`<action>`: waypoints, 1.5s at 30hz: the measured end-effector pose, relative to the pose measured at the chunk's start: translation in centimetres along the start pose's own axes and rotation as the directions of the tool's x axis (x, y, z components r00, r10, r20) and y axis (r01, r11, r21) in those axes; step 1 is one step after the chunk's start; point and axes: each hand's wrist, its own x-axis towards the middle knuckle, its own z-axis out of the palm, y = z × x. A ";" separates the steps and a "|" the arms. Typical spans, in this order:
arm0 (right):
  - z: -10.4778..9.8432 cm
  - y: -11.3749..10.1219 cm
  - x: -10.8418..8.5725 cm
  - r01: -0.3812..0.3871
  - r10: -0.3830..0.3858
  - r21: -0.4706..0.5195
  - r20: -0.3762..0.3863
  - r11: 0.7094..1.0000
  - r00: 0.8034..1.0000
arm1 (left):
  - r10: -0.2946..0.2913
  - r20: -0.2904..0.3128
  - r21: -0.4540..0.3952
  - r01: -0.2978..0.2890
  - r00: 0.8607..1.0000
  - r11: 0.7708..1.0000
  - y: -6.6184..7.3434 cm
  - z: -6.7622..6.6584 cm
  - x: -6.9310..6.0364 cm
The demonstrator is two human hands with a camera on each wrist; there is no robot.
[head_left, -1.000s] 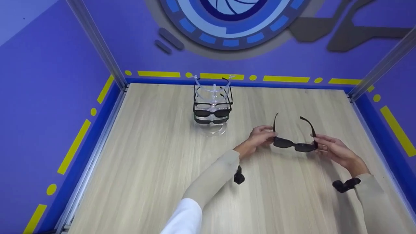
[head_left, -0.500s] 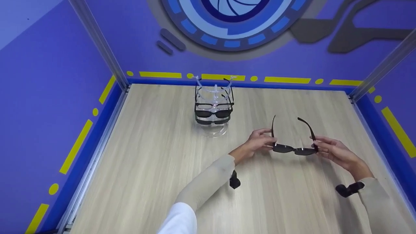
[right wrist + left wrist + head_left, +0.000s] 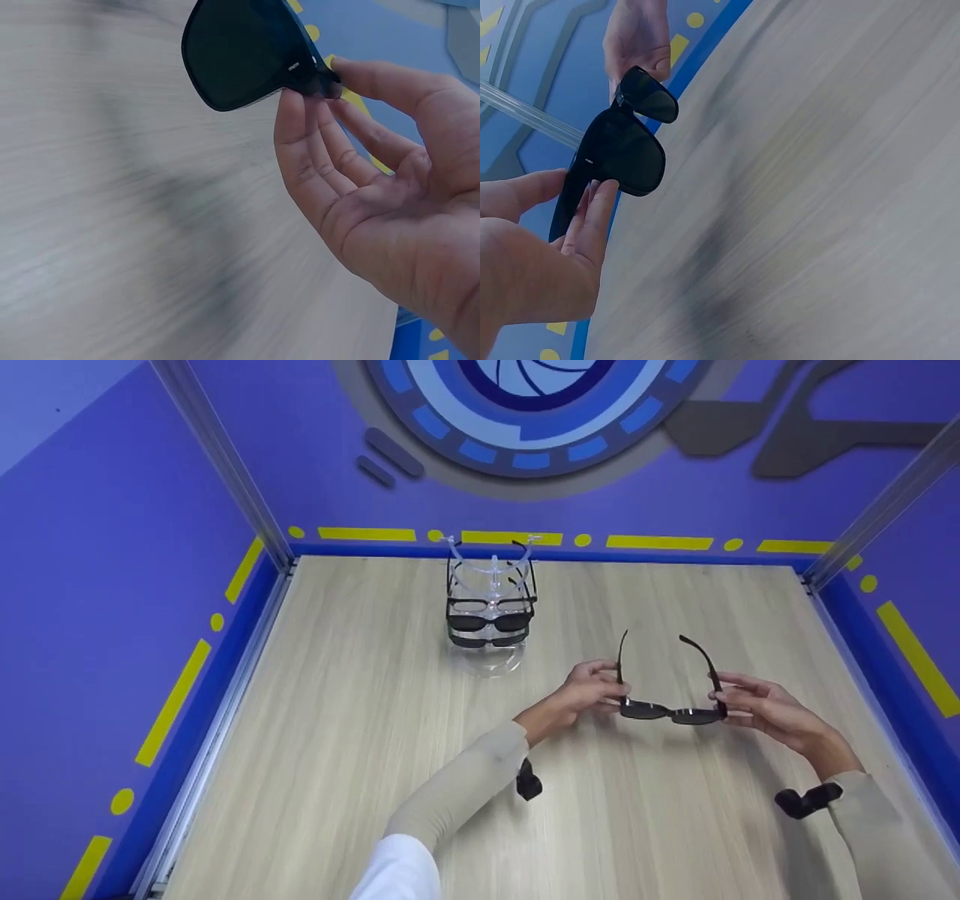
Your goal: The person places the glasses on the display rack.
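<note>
A pair of black sunglasses (image 3: 694, 716) with dark lenses is held above the table, its arms unfolded and pointing toward the back wall. My left hand (image 3: 581, 690) pinches it at the left hinge, thumb on one side and fingers on the other. At the opposite hinge, my right hand (image 3: 772, 709) pinches the frame between thumb and fingers. One dark lens (image 3: 630, 154) appears close up in the left wrist view, with the left hand (image 3: 547, 255) below it. In the right wrist view the right hand (image 3: 390, 172) grips the frame's corner beside the other lens (image 3: 236, 56).
A clear display stand (image 3: 491, 664) stands toward the back, left of the hands. It carries clear-lens glasses (image 3: 491, 601) above two pairs of dark sunglasses (image 3: 510, 622). Blue walls (image 3: 637, 502) and metal posts (image 3: 225, 457) border the wooden table (image 3: 360, 697).
Both hands have brought the sunglasses slightly left and toward the person. The frame has tilted, so its lenses look narrower from above. The stand's glasses stay put.
</note>
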 end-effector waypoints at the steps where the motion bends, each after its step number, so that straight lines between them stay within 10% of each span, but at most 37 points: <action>1: 0.1 0.0 0.1 0.004 -0.004 -0.001 0.018 1.000 1.000 | 0.001 0.000 0.003 -0.001 1.000 1.000 0.0 -0.2 -0.2; 16: 1.6 -0.6 0.6 0.054 -0.048 -0.036 0.133 0.998 0.990 | -0.008 0.001 -0.009 0.008 1.000 1.000 0.9 -2.1 -2.0; 45: 3.4 -1.7 0.6 0.035 -0.023 -0.152 0.082 0.988 0.996 | -0.019 -0.006 0.001 0.019 1.000 1.000 2.2 -3.1 -3.9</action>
